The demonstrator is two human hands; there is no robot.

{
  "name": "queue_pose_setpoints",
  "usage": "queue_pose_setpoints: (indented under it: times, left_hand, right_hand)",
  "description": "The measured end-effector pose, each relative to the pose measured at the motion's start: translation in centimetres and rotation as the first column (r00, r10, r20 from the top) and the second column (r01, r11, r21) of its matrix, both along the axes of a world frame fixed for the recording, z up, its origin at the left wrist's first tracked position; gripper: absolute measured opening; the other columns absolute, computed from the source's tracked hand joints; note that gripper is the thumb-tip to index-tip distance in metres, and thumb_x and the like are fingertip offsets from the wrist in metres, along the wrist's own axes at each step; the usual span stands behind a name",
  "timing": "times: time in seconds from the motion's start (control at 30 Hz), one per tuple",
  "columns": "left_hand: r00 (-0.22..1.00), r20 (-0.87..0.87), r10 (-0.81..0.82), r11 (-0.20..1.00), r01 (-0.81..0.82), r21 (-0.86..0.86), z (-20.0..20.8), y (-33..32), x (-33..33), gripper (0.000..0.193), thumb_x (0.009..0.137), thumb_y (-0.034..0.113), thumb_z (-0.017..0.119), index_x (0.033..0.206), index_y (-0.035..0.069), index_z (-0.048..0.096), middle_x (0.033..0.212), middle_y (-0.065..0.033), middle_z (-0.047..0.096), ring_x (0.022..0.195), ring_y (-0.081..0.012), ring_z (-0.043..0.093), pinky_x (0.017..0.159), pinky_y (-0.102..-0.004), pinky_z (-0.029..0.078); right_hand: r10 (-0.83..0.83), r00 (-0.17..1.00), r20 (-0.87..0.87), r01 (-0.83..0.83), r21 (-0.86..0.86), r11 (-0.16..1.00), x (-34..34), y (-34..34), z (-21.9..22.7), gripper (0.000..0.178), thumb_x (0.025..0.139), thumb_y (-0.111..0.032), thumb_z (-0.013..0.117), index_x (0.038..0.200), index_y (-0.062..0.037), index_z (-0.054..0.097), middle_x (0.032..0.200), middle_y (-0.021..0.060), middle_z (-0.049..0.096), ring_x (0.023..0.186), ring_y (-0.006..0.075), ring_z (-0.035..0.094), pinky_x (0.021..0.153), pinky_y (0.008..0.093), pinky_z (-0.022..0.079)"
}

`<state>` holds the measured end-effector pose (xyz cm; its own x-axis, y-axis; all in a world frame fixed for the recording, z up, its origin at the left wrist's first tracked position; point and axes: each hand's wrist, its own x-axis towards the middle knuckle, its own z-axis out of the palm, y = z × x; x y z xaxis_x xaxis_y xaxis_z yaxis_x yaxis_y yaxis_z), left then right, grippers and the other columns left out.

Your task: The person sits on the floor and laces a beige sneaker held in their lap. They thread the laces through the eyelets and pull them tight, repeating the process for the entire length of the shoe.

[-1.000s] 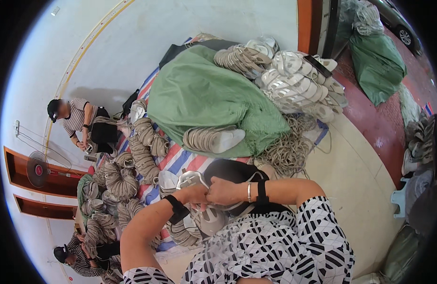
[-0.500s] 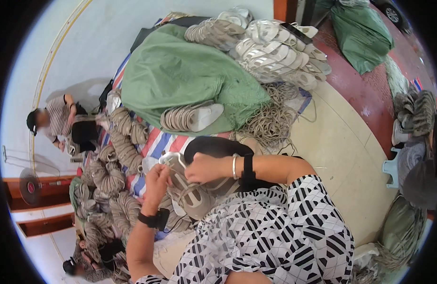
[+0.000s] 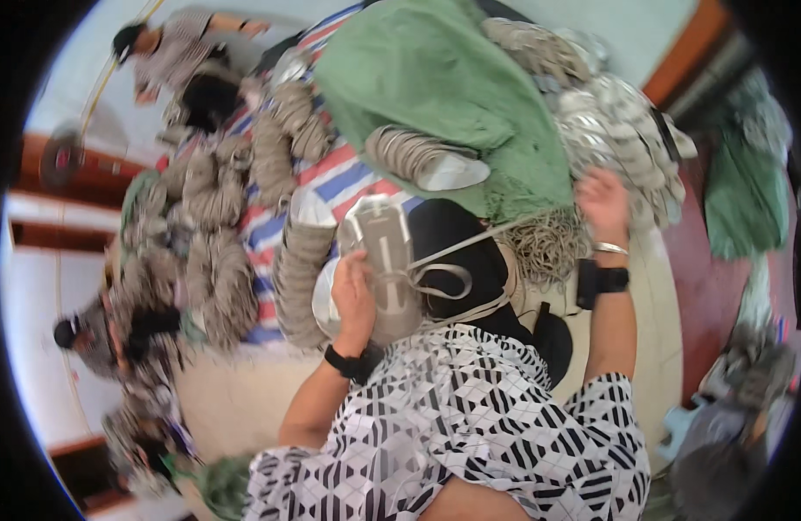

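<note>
On my lap, my left hand [image 3: 354, 293] grips the near left side of a beige shoe upper [image 3: 392, 300] with white trim. A pale flat shoelace [image 3: 470, 238] runs from the upper's middle, stretched taut toward the far right. At its far end my right hand [image 3: 603, 200], slightly blurred, is closed on the lace. A loose loop of lace [image 3: 457, 276] curls beside the upper, over my black-clad knee [image 3: 448, 226]. Left of the upper stands a stack of beige uppers [image 3: 303, 282].
Ahead lies a green sack [image 3: 435, 78] with nested uppers [image 3: 409, 156] on it. A heap of loose laces [image 3: 548, 247] and a pile of whitish uppers [image 3: 622, 143] lie to the right. Bundled uppers [image 3: 218, 278] cover the left floor, where two people [image 3: 179, 52] sit.
My right hand has left the upper and swung far out to the right, drawing the lace taut. My left hand now grips the upper's side. The view has turned.
</note>
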<state>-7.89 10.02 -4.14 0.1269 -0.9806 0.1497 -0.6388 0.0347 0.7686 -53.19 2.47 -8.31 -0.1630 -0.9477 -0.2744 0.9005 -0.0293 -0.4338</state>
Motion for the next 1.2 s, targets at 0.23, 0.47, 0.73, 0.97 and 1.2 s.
queue_pose_setpoints:
  times: [0.23, 0.47, 0.73, 0.97, 1.2]
  left_hand:
    - [0.945, -0.306, 0.115, 0.993, -0.105, 0.05, -0.4, 1.8, 1.0, 0.025, 0.096, 0.013, 0.04, 0.119, 0.004, 0.049, 0.072, -0.0058, 0.06, 0.066, -0.0177, 0.058, 0.064, -0.0308, 0.047]
    - [0.994, -0.099, -0.052, 0.979, 0.07, 0.192, -1.7, 0.9, 2.6, 0.025, 0.095, 0.026, 0.042, 0.097, 0.002, 0.05, 0.085, -0.0224, 0.06, 0.081, -0.0445, 0.056, 0.074, -0.0497, 0.043]
    - [0.968, 0.016, -0.249, 0.964, 0.247, 0.094, -0.4, 2.1, 3.6, 0.027, 0.091, 0.028, 0.047, 0.086, 0.003, 0.056, 0.085, -0.0212, 0.06, 0.082, -0.0403, 0.057, 0.072, -0.0479, 0.044]
    - [0.972, -0.09, -0.216, 0.95, 0.231, 0.209, -1.1, 1.8, 3.2, 0.03, 0.091, 0.03, 0.049, 0.078, 0.004, 0.056, 0.072, -0.015, 0.058, 0.072, -0.0331, 0.058, 0.065, -0.0415, 0.044]
    - [0.993, -0.101, -0.058, 0.957, 0.084, 0.278, -1.1, 2.5, 2.9, 0.028, 0.088, 0.029, 0.052, 0.074, 0.006, 0.059, 0.067, -0.0121, 0.06, 0.067, -0.0319, 0.059, 0.062, -0.042, 0.044]
  right_hand:
    - [0.4, 0.837, -0.372, -0.445, -0.038, 0.895, 9.6, -0.3, 3.6, 0.013, 0.094, -0.017, 0.052, 0.087, -0.0069, 0.058, 0.072, 0.0009, 0.059, 0.048, 0.0052, 0.041, 0.044, 0.0199, 0.031]
    - [-0.389, -0.247, -0.887, -0.947, 0.138, 0.289, 26.6, 1.5, 3.4, 0.021, 0.09, -0.016, 0.05, 0.078, -0.0037, 0.063, 0.061, 0.004, 0.06, 0.043, 0.0082, 0.048, 0.04, 0.0231, 0.037]
    - [-0.335, -0.678, -0.654, -0.732, 0.563, 0.383, 14.7, 0.4, 4.8, 0.027, 0.087, -0.021, 0.056, 0.074, 0.0005, 0.065, 0.062, 0.0119, 0.062, 0.049, 0.0202, 0.059, 0.048, 0.0334, 0.047]
    - [0.652, 0.156, -0.742, -0.724, 0.364, 0.586, 28.8, -1.1, 6.7, 0.026, 0.096, -0.019, 0.048, 0.1, 0.0006, 0.064, 0.065, 0.0083, 0.064, 0.039, 0.0103, 0.05, 0.037, 0.0206, 0.036]
    - [0.842, -0.104, -0.53, -0.864, 0.467, 0.187, 29.5, -0.3, 5.5, 0.03, 0.096, -0.024, 0.049, 0.103, 0.0026, 0.061, 0.056, 0.0068, 0.059, 0.037, 0.0089, 0.048, 0.035, 0.0203, 0.035]
